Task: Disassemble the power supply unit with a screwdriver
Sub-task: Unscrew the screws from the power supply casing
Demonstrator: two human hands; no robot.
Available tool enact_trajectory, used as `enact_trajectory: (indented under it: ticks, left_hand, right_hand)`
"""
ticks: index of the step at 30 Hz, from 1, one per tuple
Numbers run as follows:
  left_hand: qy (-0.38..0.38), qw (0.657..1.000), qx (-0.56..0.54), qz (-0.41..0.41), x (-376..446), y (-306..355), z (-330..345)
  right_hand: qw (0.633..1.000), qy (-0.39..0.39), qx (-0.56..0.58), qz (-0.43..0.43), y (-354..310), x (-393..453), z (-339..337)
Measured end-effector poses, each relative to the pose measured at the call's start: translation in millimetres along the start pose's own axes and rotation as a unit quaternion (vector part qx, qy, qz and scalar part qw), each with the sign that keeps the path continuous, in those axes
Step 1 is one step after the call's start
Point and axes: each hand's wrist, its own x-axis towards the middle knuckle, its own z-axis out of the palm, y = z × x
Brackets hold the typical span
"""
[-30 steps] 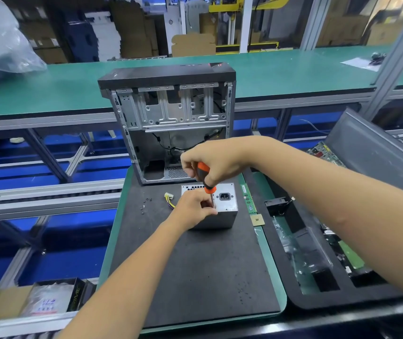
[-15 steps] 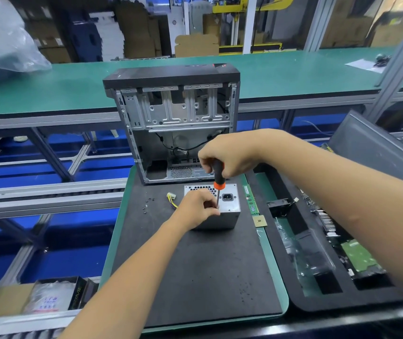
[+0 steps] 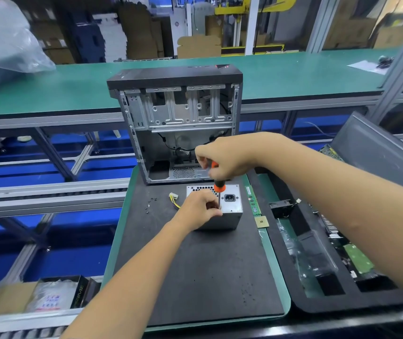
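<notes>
A: Status of bench, largest item first?

B: Stripped computer case (image 3: 176,123) upright at far edge of black mat (image 3: 195,265), side open, bays bare apart from a few black cables. Taken as the source of the unit, judged from the empty interior.

A: Power supply unit?

B: Power supply unit (image 3: 230,211) out of the case, resting on the mat just in front of it, socket face turned upward. Housing closed on every visible side; no cover lifted, no internals exposed. Yellow-and-black lead with white connector (image 3: 174,197) trailing off to its left.

A: Hands?

B: Left hand (image 3: 199,211) curled over the near-left top edge of the unit, fingers bent around it, steadying. Right hand (image 3: 222,159) wrapped around the handle of the screwdriver (image 3: 219,185), orange collar visible below the fist, shaft pointing down toward the top face beside the socket. Tip hidden behind the left fingers; seating in a screw head not confirmed.

A: Loose hardware?

B: Small dark screws (image 3: 150,203) scattered on the mat, left of the lead. Origin not determinable.

A: Progress estimate?

B: Early. Extraction done; opening of housing only starting. Cover screws, lid and contents all outstanding.
</notes>
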Motion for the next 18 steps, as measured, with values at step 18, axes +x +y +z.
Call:
enact_trajectory:
  ticks: [18]
  left_hand:
    - [-0.009,1.000,0.019,-0.006,2.9,-4.9,1.6]
  right_hand:
    - [0.997,0.033,0.054,-0.037,13.2,-7.9,1.6]
